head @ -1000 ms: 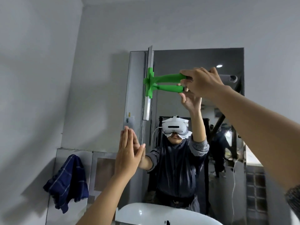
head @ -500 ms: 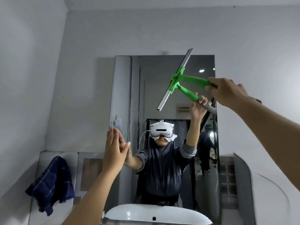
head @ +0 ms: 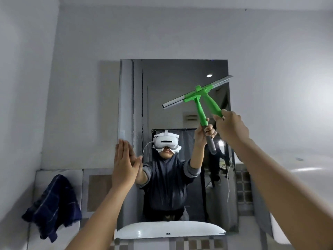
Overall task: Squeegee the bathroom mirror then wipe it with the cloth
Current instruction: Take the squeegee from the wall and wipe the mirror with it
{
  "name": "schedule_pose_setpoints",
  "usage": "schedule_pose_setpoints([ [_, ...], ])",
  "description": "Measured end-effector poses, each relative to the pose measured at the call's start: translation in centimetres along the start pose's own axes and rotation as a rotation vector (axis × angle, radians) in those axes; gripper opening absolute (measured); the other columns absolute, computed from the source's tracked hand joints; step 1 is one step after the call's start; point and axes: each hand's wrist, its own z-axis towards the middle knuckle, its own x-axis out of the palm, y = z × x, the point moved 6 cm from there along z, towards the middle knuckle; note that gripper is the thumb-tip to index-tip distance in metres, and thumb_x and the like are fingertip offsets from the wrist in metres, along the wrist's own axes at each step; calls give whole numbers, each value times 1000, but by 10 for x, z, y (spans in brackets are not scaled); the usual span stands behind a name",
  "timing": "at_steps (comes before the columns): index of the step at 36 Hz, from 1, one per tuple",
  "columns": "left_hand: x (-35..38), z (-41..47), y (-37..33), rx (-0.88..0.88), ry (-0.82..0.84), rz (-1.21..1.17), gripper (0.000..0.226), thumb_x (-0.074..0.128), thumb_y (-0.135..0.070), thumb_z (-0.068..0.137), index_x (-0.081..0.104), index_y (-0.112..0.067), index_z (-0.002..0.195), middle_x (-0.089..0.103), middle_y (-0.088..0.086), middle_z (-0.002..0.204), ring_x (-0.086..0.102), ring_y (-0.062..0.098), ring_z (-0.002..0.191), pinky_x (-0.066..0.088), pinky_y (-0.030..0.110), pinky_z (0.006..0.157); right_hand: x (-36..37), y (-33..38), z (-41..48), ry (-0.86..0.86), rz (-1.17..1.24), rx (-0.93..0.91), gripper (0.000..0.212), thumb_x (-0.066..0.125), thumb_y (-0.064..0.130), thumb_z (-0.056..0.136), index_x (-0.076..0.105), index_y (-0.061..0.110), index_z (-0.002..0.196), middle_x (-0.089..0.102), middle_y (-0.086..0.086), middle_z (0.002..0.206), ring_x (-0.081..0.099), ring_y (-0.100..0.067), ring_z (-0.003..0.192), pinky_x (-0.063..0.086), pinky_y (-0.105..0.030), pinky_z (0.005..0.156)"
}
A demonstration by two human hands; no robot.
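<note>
Presently, the right hand (head: 229, 126) is clenched around the lower end of the green squeegee (head: 201, 95) handle, raised toward the upper right part of the bathroom mirror (head: 180, 73). Its blade runs on a slant, the left end lower and the right end higher, reaching just past the mirror's right edge; the blade sits against or very near the glass, and actual contact cannot be confirmed from this view. A doubled green handle appears because the glass reflects the tool. The left hand (head: 124, 165) is released, fingers straight and together, palm toward the mirror at its lower left edge, meeting its own reflection; it holds nothing. The dark blue checked cloth (head: 52, 206) hangs crumpled over the tiled ledge (head: 59, 171) to the left of the mirror, well apart from both hands. A white basin (head: 169, 230) shows along the mirror's bottom edge. Reflected in the glass is the person in a dark grey top wearing a white headset (head: 165, 140), both arms raised.
</note>
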Motion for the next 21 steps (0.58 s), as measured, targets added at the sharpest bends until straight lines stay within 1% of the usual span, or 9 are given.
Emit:
schedule_pose_setpoints([
  [3, 1, -1, 3, -20, 97, 70, 81, 58, -33, 87, 8, -6, 146, 1, 4, 155, -6, 13, 142, -2, 28, 116, 12, 3, -14, -29, 43, 56, 27, 42, 35, 94, 58, 14, 99, 61, -10, 92, 55, -30, 81, 41, -35, 69],
  [7, -6, -4, 5, 22, 106, 97, 86, 57, -40, 86, 3, -12, 147, -5, 0, 156, -12, 9, 141, -12, 12, 107, 24, 11, -35, -82, 118, 98, 30, 41, 36, 95, 57, 12, 102, 58, -7, 88, 52, -27, 78, 37, -34, 68],
  [9, -6, -3, 6, 41, 134, 96, 87, 57, -40, 86, 2, -11, 147, -6, 2, 156, -11, 11, 142, -10, 17, 112, 32, 14, -45, -108, 165, 116, 31, 40, 37, 95, 56, 11, 100, 59, -8, 89, 54, -29, 82, 37, -34, 67],
  [11, -7, -3, 3, 51, 160, 67, 84, 59, -35, 86, 7, -7, 146, -1, 6, 156, -5, 17, 143, 2, 30, 117, 42, 16, -55, -130, 218, 134, 30, 41, 37, 95, 54, 10, 95, 58, -7, 85, 56, -29, 80, 36, -33, 64],
  [12, -9, -3, 3, 41, 167, 46, 83, 60, -33, 86, 10, -6, 146, 2, 7, 156, -1, 19, 144, 5, 32, 117, 47, 17, -59, -143, 249, 143, 29, 41, 37, 95, 53, 11, 94, 59, -7, 85, 57, -29, 79, 38, -33, 63],
  [13, -7, -2, 5, 40, 169, 41, 82, 59, -34, 86, 10, -6, 146, 2, 7, 156, -1, 19, 144, 5, 31, 117, 53, 18, -64, -157, 277, 151, 29, 41, 38, 95, 53, 11, 94, 60, -8, 86, 59, -29, 79, 40, -33, 63],
  [15, -4, -2, 9, 31, 188, 61, 85, 51, -47, 86, 3, -11, 147, -5, 2, 157, -8, 14, 143, -5, 20, 115, 63, 23, -71, -182, 319, 168, 31, 40, 39, 95, 52, 11, 95, 63, -10, 87, 61, -30, 79, 42, -33, 61],
  [17, 0, -2, 13, 52, 197, 59, 85, 40, -57, 86, 1, -11, 147, -8, 3, 156, -12, 14, 143, -9, 20, 114, 72, 32, -76, -201, 359, 185, 32, 40, 39, 96, 52, 9, 96, 64, -10, 85, 62, -30, 75, 45, -35, 58],
  [21, -7, -6, 5, 91, 151, 61, 84, 54, -39, 89, 0, -10, 147, -9, 3, 155, -14, 13, 141, -18, 5, 103, 87, 55, -83, -234, 420, 203, 32, 40, 37, 96, 49, 7, 88, 59, -9, 78, 57, -28, 70, 42, -35, 56],
])
